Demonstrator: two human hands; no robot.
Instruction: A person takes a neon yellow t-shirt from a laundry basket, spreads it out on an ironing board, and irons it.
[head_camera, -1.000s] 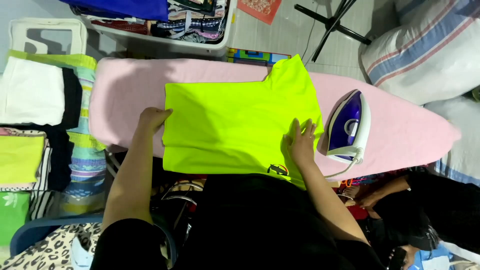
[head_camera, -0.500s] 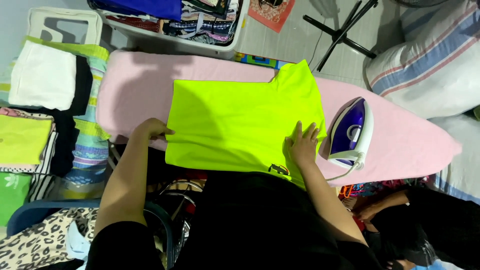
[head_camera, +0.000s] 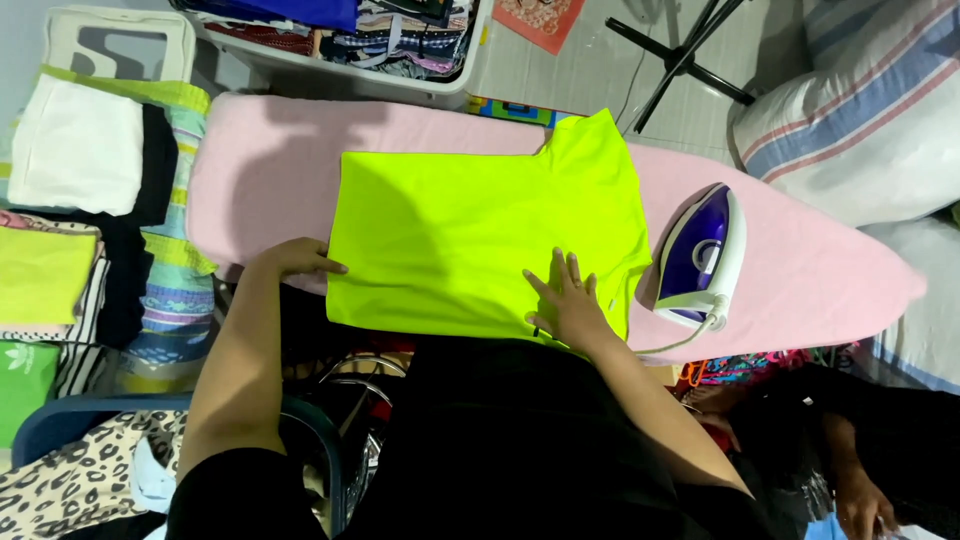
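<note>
Neon-yellow shirt, flat under both hands

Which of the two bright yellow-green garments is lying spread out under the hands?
The large neon yellow-green shirt on the pink ironing board. The other, the folded yellow garment, sits on the clothes stack at far left, away from both hands.

1 neon shirt, 1 iron, 1 ironing board, 2 hands.
</note>
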